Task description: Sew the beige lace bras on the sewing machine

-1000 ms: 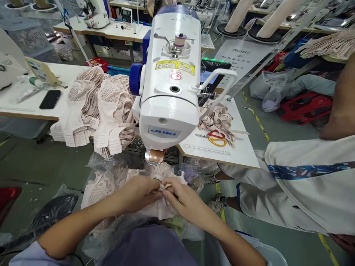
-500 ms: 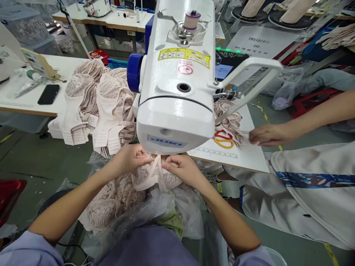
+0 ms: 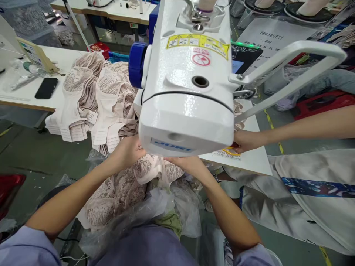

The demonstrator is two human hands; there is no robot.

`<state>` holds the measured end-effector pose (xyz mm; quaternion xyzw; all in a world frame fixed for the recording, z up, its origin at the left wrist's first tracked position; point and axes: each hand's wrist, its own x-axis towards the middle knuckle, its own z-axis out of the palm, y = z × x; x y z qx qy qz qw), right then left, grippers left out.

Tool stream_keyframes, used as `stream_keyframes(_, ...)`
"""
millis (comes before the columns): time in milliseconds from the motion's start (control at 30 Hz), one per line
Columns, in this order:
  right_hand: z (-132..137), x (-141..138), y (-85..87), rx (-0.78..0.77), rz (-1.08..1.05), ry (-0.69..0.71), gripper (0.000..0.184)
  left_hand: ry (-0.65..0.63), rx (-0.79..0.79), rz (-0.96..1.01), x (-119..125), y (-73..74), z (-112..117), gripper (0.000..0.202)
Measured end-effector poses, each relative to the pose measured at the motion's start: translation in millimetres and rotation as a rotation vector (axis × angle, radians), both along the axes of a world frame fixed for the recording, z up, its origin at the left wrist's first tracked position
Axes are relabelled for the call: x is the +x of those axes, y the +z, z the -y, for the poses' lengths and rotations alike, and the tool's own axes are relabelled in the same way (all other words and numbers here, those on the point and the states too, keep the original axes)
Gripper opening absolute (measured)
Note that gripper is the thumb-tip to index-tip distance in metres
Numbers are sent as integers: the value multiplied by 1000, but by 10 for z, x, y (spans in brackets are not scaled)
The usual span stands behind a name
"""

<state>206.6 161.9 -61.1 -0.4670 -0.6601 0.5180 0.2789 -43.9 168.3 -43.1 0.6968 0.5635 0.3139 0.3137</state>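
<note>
A pale pink lace bra (image 3: 158, 170) hangs below the head of a white sewing machine (image 3: 185, 118), over my lap. My left hand (image 3: 126, 152) is closed on its upper edge at the left, with the fingertips partly behind the machine head. On the other side, my right hand (image 3: 188, 164) grips the same bra close under the machine; its fingers are partly covered by the housing. The needle area is hidden from this angle. More lace bras (image 3: 111, 201) lie heaped on clear plastic (image 3: 135, 221) against my lap.
Stacked bras (image 3: 74, 118) hang over the left table's edge, near a black phone (image 3: 46, 88). At the right, a co-worker's hand (image 3: 246, 141) is on yellow-handled scissors (image 3: 232, 150) at the white table (image 3: 256, 159). A white bar frame (image 3: 288, 74) juts from the machine.
My view has moved closer to the machine. My hands have shifted slightly up under its head, with the bra between them. The co-worker's hand has moved left onto the scissors.
</note>
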Motion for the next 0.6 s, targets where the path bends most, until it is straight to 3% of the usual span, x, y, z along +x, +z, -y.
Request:
stream_keyframes(133, -14, 7, 0, -3, -16, 8, 37, -98, -16, -14, 5, -15, -18, 23)
stream_keyframes(433, -19, 22, -67, 9, 7, 1, 26, -91, 11, 4, 27, 9, -32, 26)
stream_keyframes(600, -13, 53, -217, 17, 35, -78, 35, -53, 57, 9, 21, 60, -57, 33)
